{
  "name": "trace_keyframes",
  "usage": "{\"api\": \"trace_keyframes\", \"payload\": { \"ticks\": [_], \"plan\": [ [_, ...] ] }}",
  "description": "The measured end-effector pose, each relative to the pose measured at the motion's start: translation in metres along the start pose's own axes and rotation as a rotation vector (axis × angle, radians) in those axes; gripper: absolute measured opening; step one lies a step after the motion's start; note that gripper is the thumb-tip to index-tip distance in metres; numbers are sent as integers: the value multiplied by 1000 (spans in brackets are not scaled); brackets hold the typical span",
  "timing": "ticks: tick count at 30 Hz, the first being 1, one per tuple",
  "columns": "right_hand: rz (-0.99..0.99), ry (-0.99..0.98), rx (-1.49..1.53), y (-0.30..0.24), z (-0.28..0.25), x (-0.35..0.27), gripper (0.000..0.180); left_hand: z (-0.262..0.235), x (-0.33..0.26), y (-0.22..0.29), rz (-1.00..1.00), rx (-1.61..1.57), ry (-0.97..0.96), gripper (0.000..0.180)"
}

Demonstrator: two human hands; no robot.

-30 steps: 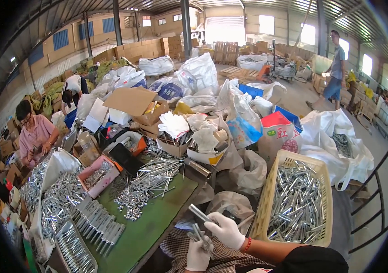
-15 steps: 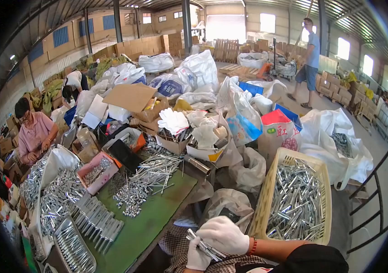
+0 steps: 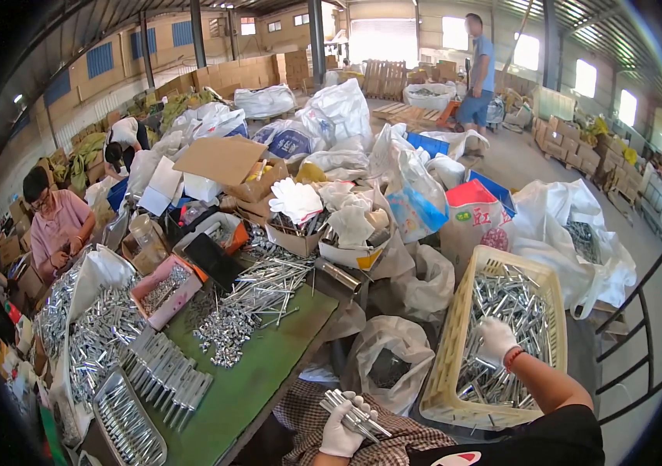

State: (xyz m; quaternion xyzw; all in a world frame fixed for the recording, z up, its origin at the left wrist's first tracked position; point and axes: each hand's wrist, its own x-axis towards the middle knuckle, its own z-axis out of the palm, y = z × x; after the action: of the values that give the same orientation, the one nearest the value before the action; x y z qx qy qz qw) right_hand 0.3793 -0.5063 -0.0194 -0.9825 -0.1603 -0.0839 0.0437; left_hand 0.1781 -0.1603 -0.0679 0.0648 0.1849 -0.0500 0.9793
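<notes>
While left fingers (image 3: 337,419) wrap several tubes (image 3: 368,423) — silvery, shiny, slender — right fingers (image 3: 488,330) bent over the crate (image 3: 443,353), hold unclear.

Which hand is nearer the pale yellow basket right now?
Right: the right hand is at the metal pieces in the basket, while the left hand, holding metal tubes, is outside it, to its left.
</notes>
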Motion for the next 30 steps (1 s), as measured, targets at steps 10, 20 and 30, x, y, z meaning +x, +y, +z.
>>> {"api": "trace_keyframes", "payload": {
  "ticks": [10,20,30],
  "plan": [
    [144,-326,534,43,32,13,69,0,-4,-4,5,57,3,21],
    [411,-255,198,4,43,18,52,5,-9,-3,8,132,-22,20],
    [321,-613,209,10,31,43,55,3,-10,-1,-1,99,-45,19]
  ]
}}
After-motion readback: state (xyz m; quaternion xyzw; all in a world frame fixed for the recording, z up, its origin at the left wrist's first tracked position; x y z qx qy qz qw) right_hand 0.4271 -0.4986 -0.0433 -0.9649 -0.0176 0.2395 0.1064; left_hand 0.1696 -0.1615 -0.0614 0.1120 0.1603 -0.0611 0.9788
